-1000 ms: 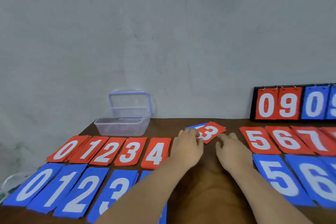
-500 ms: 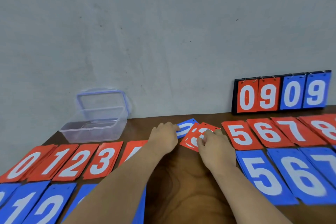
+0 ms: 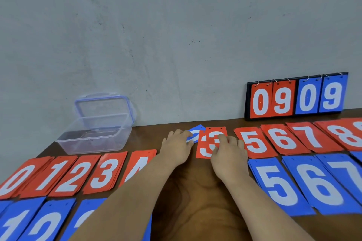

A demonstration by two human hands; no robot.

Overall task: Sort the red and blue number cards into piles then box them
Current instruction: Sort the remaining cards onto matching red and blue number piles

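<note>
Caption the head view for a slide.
Right hand touches red 3 card, left hand a blue card, beside red 5 pile.

Box sitting far left on the table, scoreboard standing against the wall far right, two rows of card piles lying before them, loose cards lying in the far row's gap.

Illumination is even and diffuse; the source direction could not be determined. The grey wall is lit uniformly, and no glare was recorded. A dull sheen is noted on the tabletop. Shadows are faint and soft-edged. Wide-angle stretching is seen at the lower corners, where the blue cards appear enlarged. Overall sharpness is slightly soft.
</note>
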